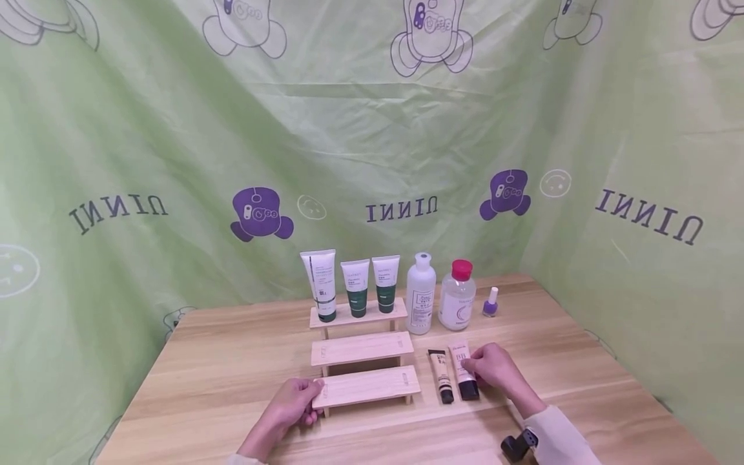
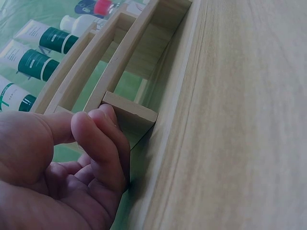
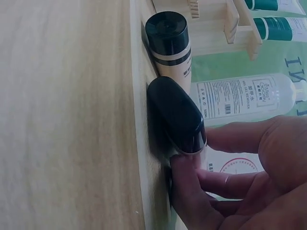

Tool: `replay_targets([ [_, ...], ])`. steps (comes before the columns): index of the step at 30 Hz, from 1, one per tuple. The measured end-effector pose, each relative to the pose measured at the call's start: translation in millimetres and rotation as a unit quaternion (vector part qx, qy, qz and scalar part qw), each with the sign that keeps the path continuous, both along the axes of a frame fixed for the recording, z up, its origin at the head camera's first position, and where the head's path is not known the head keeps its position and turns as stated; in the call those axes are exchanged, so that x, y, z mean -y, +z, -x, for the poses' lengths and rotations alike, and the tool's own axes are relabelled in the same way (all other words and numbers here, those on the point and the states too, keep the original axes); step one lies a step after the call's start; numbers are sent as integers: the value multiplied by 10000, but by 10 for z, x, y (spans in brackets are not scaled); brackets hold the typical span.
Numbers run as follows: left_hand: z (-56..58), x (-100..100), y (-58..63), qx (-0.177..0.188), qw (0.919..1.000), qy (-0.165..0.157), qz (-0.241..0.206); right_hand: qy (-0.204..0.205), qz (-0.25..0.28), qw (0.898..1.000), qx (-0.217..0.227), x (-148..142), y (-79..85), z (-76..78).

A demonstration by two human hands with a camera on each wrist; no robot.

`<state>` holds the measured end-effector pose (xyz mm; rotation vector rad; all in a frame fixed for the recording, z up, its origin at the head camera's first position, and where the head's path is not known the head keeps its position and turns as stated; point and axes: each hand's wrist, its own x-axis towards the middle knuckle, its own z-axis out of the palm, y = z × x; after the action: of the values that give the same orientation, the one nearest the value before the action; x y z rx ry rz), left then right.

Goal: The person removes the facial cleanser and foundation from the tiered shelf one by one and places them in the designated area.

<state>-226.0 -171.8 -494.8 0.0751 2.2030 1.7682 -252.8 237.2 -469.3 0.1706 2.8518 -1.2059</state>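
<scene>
My left hand (image 1: 290, 402) pinches the left end of the lowest tier of a three-tier wooden display rack (image 1: 367, 386); in the left wrist view, the curled fingers lie by the tier's end and leg. On the table right of the rack, a pale pink BB cream tube (image 1: 460, 361) with a black cap (image 3: 177, 115) lies flat. The thumb and fingers of my right hand (image 1: 496, 369) hold its side. Beside it lies a beige tube (image 1: 442, 374) with a black cap, untouched. Three white-and-green tubes (image 1: 356, 287) stand caps down on the top tier.
Behind the lying tubes stand a white bottle (image 1: 421, 294), a clear bottle with a red cap (image 1: 458, 300) and a small purple nail polish bottle (image 1: 491, 303). A green printed curtain (image 1: 349, 142) hangs around the wooden table (image 1: 221, 361).
</scene>
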Motion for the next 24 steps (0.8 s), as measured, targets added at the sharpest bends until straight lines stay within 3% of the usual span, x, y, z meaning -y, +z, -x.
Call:
replay_targets([
  [19, 15, -14, -4, -58, 9999, 11, -109, 1, -327, 9994, -133, -85, 73, 9],
  [24, -5, -8, 1, -40, 10000, 19, -64, 48, -640, 9957, -668, -28, 188, -18],
])
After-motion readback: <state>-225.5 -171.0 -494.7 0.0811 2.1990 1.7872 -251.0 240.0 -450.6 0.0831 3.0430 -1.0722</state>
